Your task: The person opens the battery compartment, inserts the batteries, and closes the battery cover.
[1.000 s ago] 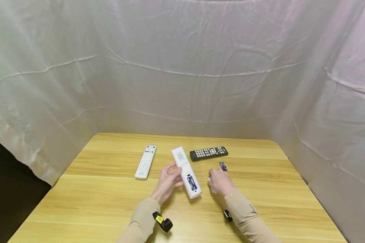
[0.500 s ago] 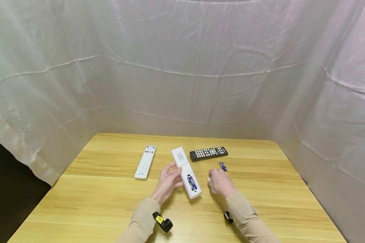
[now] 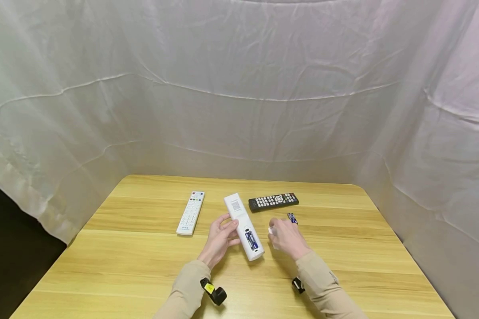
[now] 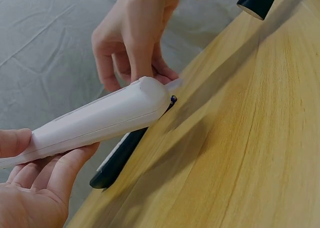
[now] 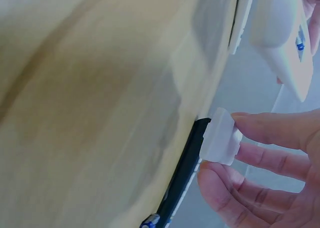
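My left hand (image 3: 219, 239) grips a white remote control (image 3: 239, 217), its back turned up and raised over the table. Its battery compartment is uncovered, and blue batteries (image 3: 251, 239) lie inside. To the right, my right hand (image 3: 288, 237) pinches a small white battery cover (image 5: 220, 138) between thumb and fingers, as the right wrist view shows. In the head view the fingers hide part of that cover. Cover and remote are apart, with a narrow gap between them. Seen from the left wrist, the remote's rounded end overlaps the fingertips of my right hand.
A second white remote (image 3: 190, 212) lies face up on the wooden table (image 3: 143, 266), left of my hands. Behind them rests a black remote (image 3: 273, 201). Loose blue batteries (image 3: 292, 218) sit just beyond my right hand. Grey cloth (image 3: 239, 110) hangs around the table.
My right hand has lifted the battery cover slightly and shifted it a little left toward the remote. My left hand and the remote have hardly moved.
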Available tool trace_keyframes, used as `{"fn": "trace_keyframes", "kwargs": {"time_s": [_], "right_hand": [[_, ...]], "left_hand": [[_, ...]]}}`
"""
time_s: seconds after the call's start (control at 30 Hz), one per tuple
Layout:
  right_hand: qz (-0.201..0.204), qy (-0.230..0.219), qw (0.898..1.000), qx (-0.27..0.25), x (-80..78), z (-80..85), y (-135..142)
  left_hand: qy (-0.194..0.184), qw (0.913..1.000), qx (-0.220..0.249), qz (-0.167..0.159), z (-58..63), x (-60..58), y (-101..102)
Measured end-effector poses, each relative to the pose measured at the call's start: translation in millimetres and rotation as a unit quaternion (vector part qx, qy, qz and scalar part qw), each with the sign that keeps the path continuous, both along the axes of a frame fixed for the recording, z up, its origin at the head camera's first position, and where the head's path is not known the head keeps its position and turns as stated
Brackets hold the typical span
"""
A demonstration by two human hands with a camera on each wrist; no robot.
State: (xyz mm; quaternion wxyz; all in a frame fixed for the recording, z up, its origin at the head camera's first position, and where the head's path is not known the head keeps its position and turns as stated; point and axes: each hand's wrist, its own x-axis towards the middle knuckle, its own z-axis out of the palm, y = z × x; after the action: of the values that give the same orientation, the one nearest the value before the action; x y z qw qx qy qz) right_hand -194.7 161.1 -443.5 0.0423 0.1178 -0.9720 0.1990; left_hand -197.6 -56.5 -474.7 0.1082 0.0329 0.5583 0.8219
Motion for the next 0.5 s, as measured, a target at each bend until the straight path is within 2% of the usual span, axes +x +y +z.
{"fn": "trace_keyframes", "kwargs": {"time_s": [0.3, 0.5], "right_hand": [[0.009, 0.015, 1.0, -0.019, 4.5, 10.0, -7.4], [0.022, 0.042, 0.999, -0.023, 8.2, 16.6, -13.5]], "left_hand": [[-0.007, 1.0, 0.001, 0.005, -1.4, -2.0, 1.0], [-0.006, 0.9999, -0.003, 0.008, -1.4, -1.4, 0.6]]}}
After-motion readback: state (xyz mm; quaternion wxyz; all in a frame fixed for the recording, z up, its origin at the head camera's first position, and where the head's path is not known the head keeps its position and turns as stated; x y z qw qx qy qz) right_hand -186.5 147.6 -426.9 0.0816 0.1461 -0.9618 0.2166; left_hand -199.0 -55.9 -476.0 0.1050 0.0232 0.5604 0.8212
